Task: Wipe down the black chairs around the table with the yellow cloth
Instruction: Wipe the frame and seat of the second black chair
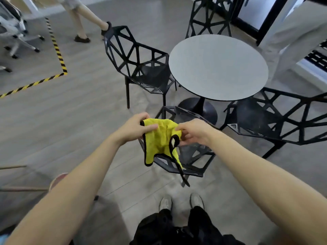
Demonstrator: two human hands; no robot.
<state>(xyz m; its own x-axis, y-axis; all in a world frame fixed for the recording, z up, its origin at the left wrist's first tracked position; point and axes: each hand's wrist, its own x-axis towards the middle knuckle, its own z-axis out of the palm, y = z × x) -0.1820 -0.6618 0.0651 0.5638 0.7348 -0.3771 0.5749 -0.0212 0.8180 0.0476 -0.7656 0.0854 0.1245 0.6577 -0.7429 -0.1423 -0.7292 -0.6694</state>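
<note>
**Cloth held in both hands above the nearest chair**

I see the yellow cloth stretched between both hands in front of me. My left hand grips its upper left edge, thumb laid over the fabric and fingers curled behind. My right hand pinches the upper right part, fingers bent into the folds. The cloth has black trim and hangs crumpled, one corner trailing down over the nearest chair, which stands just ahead of my shoes. Beyond it is the round grey table, with a black chair on the left, one on the right and one on the far side. Striped floor tape runs at far left, near another person's legs.
</note>
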